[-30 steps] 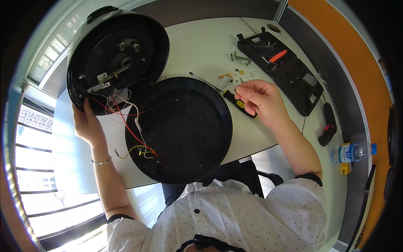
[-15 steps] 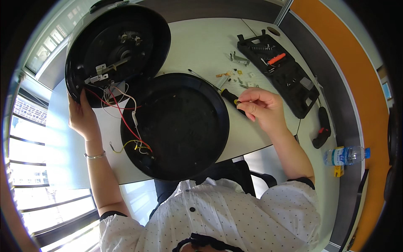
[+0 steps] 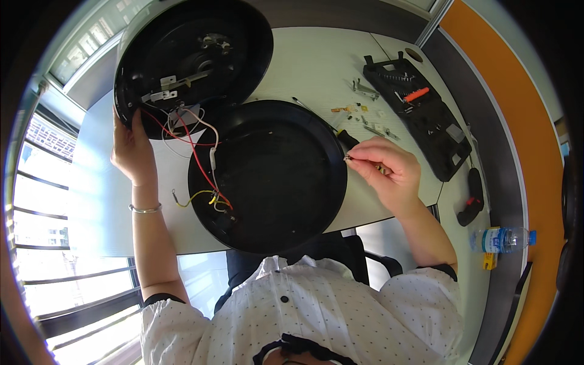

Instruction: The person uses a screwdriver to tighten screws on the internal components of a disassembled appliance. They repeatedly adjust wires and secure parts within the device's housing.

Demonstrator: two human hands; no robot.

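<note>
My left hand (image 3: 135, 155) grips the lower left edge of a raised, tilted black appliance shell (image 3: 161, 45), fingers closed on its rim. Metal brackets and fittings show on that shell's inner face. Red, white and yellow wires (image 3: 193, 155) run from it down to a second round black shell (image 3: 274, 176), which lies open side up on the table. Just off this lower shell's right rim, my right hand (image 3: 392, 173) is closed in a pinch on a small metal part (image 3: 348, 158), too small to name. A screwdriver (image 3: 345, 138) with a black and yellow handle lies behind those fingers.
Small loose parts (image 3: 362, 118) and metal brackets (image 3: 365, 89) lie on the table (image 3: 316, 55) at the back right. Beyond them is an open black tool case (image 3: 420, 115) with an orange-handled tool. A black-and-red handheld tool (image 3: 470, 198) and a plastic bottle (image 3: 505, 240) lie farther right.
The whole view has shifted, so the table's things sit farther right. My right hand has come closer to the lower shell's rim and turned a little. My left hand keeps its hold.
</note>
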